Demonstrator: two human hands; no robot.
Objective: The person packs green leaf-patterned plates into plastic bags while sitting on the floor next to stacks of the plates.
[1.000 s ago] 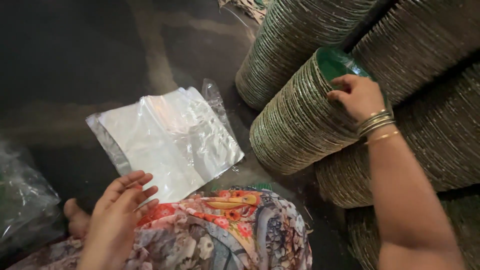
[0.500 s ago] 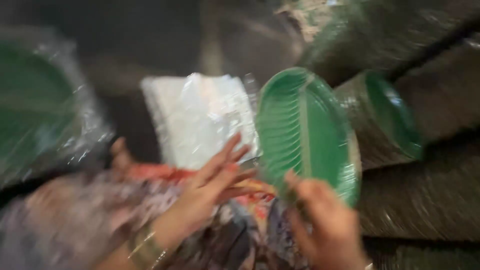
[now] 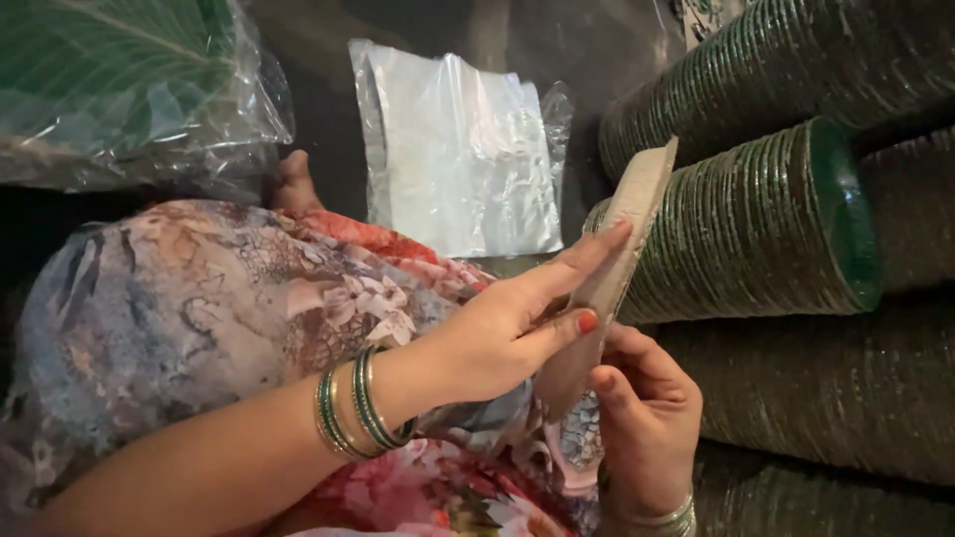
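While both hands meet in the middle, they hold one plate (image 3: 609,278) up on its edge, so its plain brown back faces us. The left hand (image 3: 517,323) lies flat on that back, fingers long and thumb tucked under the rim. The right hand (image 3: 647,413) is closed around the bottom edge of the plate (its thumb points up). Just behind the plate lies a long stack of green plates (image 3: 756,224) on its side, with more stacks (image 3: 786,70) above and below. A flat clear plastic bag (image 3: 458,149) rests on the dark floor (image 3: 318,119). A bagged pile of plates (image 3: 119,89) sits far left. Flowery cloth (image 3: 199,308) covers the lap.
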